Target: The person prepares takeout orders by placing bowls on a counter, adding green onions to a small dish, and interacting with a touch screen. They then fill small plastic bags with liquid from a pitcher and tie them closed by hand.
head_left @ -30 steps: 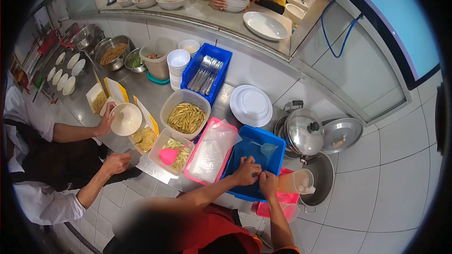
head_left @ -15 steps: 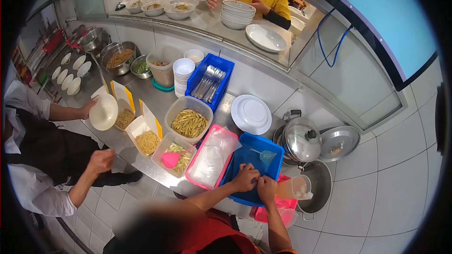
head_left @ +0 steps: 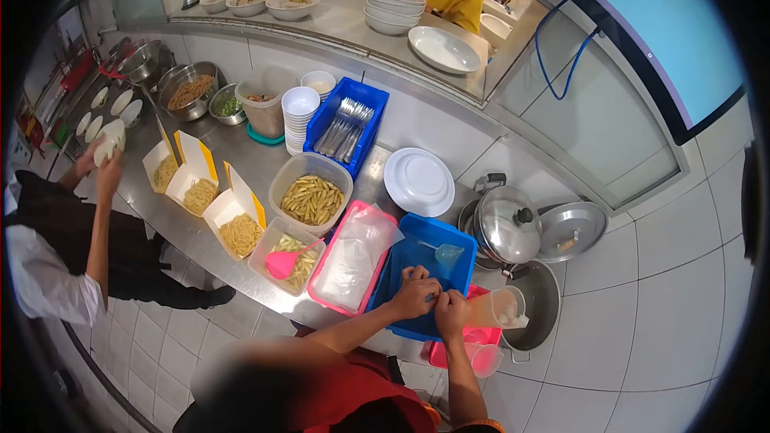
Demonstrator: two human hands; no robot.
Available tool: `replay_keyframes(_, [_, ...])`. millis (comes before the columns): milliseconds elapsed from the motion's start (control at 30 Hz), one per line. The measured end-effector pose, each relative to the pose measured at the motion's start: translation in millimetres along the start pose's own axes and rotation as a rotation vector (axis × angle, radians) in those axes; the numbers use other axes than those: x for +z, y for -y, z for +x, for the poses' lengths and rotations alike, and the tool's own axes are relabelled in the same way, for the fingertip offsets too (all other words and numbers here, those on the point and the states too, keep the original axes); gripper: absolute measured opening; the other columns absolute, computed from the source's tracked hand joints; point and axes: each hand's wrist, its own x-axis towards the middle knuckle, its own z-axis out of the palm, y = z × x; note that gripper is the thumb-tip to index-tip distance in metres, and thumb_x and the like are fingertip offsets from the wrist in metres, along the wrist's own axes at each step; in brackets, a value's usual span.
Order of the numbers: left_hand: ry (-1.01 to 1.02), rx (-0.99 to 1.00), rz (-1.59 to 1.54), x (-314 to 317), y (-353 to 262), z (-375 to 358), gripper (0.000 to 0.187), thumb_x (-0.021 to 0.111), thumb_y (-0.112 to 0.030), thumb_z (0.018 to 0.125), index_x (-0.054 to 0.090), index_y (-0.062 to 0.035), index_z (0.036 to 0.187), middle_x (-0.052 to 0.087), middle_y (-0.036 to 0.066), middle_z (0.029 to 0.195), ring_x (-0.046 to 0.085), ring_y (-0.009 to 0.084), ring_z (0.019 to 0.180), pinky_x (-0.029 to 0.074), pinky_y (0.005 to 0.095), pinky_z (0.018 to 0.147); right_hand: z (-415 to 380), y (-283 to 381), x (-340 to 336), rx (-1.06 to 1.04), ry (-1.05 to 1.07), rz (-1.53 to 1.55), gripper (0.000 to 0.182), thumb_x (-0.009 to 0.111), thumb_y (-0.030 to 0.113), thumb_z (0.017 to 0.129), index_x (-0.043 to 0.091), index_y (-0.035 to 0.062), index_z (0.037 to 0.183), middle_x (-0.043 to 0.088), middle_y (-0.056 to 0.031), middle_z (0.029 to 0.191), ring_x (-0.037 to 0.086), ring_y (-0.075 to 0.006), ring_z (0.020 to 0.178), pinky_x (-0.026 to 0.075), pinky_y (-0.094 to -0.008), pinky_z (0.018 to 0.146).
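Shows a blue tray (head_left: 415,247) at the near side of a steel counter (head_left: 241,148), with a translucent scoop (head_left: 450,255) lying inside. Has the left hand (head_left: 415,293) and right hand (head_left: 453,313) close together over the tray's near end, clenched with fingers curled in on both; cannot tell around what, despite a small dark patch between them. To the left, just beside the tray, has a pink tray (head_left: 332,306) bearing clear plastic bags (head_left: 349,269). To the right, near the right hand, shows a jug (head_left: 488,309) of orange liquid, with a large pot (head_left: 544,289) beyond. Past the far end, includes white plates (head_left: 419,182) and a glass-lidded pot (head_left: 508,228). Farther left, shows two tubs of green pods, the nearer with a pink scoop (head_left: 282,265), then three open cartons of noodles (head_left: 241,234). Behind, has a blue bin (head_left: 370,140) of cutlery (head_left: 345,128). At far left, includes a co-worker (head_left: 56,289) in white sleeves, holding a pale bowl (head_left: 111,143).
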Motion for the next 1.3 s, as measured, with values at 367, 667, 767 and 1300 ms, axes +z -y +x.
replay_keyframes(367, [-0.191, 0.033, 0.13, -11, -25, 11, 0.012, 0.07, -0.015, 0.07, 0.059, -0.0171, 0.071, 0.061, -0.009, 0.083, 0.047, 0.0156, 0.086, 0.026, 0.0401, 0.084, 13, 18, -9, -0.002, -0.073, 0.132, 0.021, 0.053, 0.008, 0.079, 0.053, -0.0003, 0.059, 0.054, -0.0183, 0.061, 0.053, -0.035, 0.054, 0.041, -0.0454, 0.05])
replay_keyframes(667, [-0.105, -0.046, 0.13, 4, 9, -8, 0.01, 0.069, -0.013, 0.07, 0.06, -0.0153, 0.072, 0.059, -0.007, 0.081, 0.047, 0.0174, 0.088, 0.028, 0.0411, 0.084, 15, -2, 2, -0.062, 0.175, -0.052, 0.022, 0.055, 0.014, 0.081, 0.056, 0.0026, 0.063, 0.059, -0.0164, 0.068, 0.059, -0.0347, 0.06, 0.046, -0.0454, 0.055])
replay_keyframes(767, [-0.036, -0.062, 0.088, 4, 12, -8, 0.009, 0.069, -0.012, 0.07, 0.061, -0.0145, 0.072, 0.059, -0.005, 0.08, 0.047, 0.0186, 0.089, 0.029, 0.0423, 0.084, 26, 4, -11, -0.048, 0.383, -0.236, 0.019, 0.055, 0.019, 0.083, 0.06, 0.0044, 0.072, 0.063, -0.0159, 0.073, 0.064, -0.0362, 0.068, 0.05, -0.0478, 0.06])
replay_keyframes(1300, [0.095, -0.046, 0.006, 1, 29, -9, 0.009, 0.072, -0.021, 0.069, 0.068, -0.0137, 0.074, 0.063, -0.004, 0.077, 0.047, 0.0187, 0.096, 0.027, 0.0449, 0.091, 26, -15, -6, -0.224, 0.512, -0.212, 0.023, 0.057, 0.021, 0.085, 0.06, 0.0045, 0.07, 0.063, -0.0191, 0.07, 0.062, -0.0379, 0.063, 0.049, -0.0488, 0.059])
